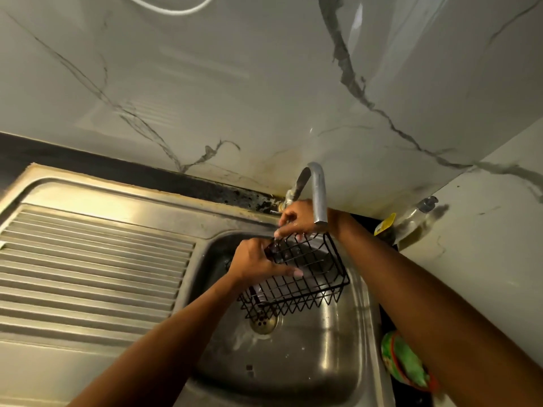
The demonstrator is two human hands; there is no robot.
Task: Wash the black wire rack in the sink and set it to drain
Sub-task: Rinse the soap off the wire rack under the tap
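Both hands hold the black wire rack (308, 277) above the sink (323, 362): the left hand (258, 262) grips its left end, fingers curled into the wires and thumb laid along the side, while the right hand (296, 220) pinches its far rim. Behind the sink rises the marbled wall (264, 83), and left of the sink lies the ribbed draining board (88, 274). The rack hangs tilted over the sink's drain (263, 321), beneath the tap (318, 195) at the sink's back edge, and a green object (402, 362) lies just right of the sink.
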